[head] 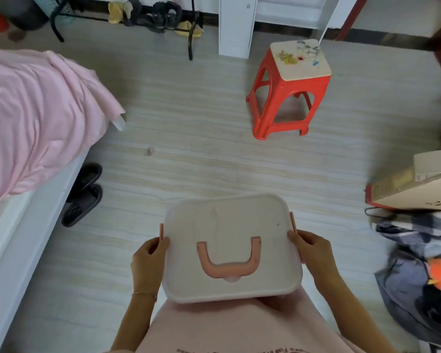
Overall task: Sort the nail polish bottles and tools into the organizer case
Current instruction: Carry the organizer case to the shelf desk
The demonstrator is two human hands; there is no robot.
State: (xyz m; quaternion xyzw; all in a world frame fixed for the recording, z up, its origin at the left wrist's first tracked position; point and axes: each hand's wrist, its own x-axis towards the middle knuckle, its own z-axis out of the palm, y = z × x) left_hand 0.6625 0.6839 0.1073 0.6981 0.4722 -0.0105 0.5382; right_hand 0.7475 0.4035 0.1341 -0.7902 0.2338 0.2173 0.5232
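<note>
I hold a white organizer case (229, 225) in front of my body above the floor, its lid closed. A pink U-shaped handle (228, 263) lies flat on the lid, and pink side latches show at both edges. My left hand (149, 258) grips the case's left side at the latch. My right hand (309, 250) grips the right side at the other latch. No nail polish bottles or tools are visible.
A red plastic stool (288, 90) stands on the floor ahead. A bed with a pink sheet (36, 110) is on the left, black slippers (83, 194) beside it. A cardboard box (415, 184) and a pile of clothes (418, 276) lie on the right.
</note>
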